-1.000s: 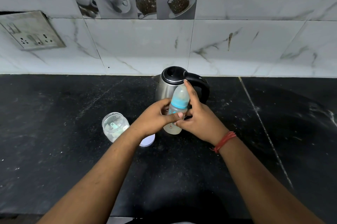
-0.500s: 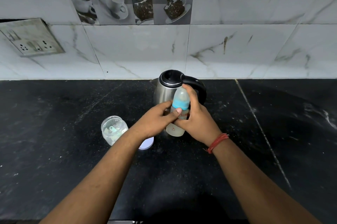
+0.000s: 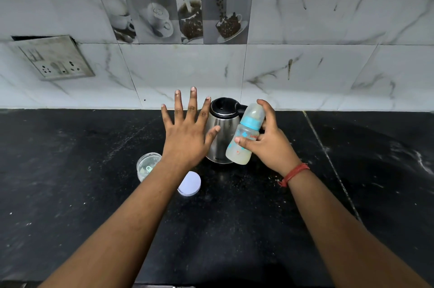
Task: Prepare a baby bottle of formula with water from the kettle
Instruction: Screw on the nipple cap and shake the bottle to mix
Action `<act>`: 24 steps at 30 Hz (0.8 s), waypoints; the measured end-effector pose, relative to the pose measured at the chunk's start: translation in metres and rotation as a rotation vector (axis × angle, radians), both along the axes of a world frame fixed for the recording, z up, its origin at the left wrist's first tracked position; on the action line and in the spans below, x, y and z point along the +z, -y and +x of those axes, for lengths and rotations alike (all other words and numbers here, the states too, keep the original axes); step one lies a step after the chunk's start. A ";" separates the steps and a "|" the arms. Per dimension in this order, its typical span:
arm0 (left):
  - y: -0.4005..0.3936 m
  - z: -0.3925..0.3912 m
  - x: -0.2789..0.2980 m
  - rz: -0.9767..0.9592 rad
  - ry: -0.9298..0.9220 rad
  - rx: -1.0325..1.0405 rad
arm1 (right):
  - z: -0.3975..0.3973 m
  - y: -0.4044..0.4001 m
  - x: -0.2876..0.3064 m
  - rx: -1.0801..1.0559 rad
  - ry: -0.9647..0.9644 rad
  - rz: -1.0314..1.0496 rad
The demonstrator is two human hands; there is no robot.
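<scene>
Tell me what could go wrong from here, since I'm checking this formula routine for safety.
The right hand alone grips the tilted baby bottle, cap on and liquid inside; it could slip or leak if the cap sits loose. The open left hand is spread right beside the steel kettle, which may be hot. The open jar by the left forearm, its lid off, could be knocked.
</scene>
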State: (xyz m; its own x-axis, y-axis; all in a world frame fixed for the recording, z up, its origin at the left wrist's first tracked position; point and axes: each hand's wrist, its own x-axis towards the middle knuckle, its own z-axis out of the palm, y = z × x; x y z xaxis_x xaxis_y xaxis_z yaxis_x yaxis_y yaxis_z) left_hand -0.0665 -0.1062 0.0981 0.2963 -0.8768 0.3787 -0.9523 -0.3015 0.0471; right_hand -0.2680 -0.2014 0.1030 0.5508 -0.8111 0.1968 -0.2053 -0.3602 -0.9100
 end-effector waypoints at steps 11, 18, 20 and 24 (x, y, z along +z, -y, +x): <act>-0.013 0.004 0.025 -0.002 -0.012 0.055 | -0.011 0.009 0.036 -0.066 0.344 0.143; -0.018 0.000 0.027 -0.002 -0.050 0.062 | -0.014 -0.007 0.030 -0.030 0.345 0.191; -0.019 0.001 0.026 0.000 -0.058 0.072 | -0.017 -0.004 0.027 -0.204 0.539 0.208; -0.020 -0.001 0.025 0.016 -0.051 0.054 | -0.021 -0.006 0.029 0.108 0.186 0.169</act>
State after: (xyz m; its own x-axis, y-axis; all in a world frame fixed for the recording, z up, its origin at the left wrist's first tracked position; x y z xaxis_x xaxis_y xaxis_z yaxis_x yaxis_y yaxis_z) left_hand -0.0673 -0.0866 0.1226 0.3617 -0.8650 0.3478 -0.9312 -0.3532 0.0898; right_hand -0.2887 -0.1957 0.1321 0.6030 -0.7795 0.1695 0.0028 -0.2105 -0.9776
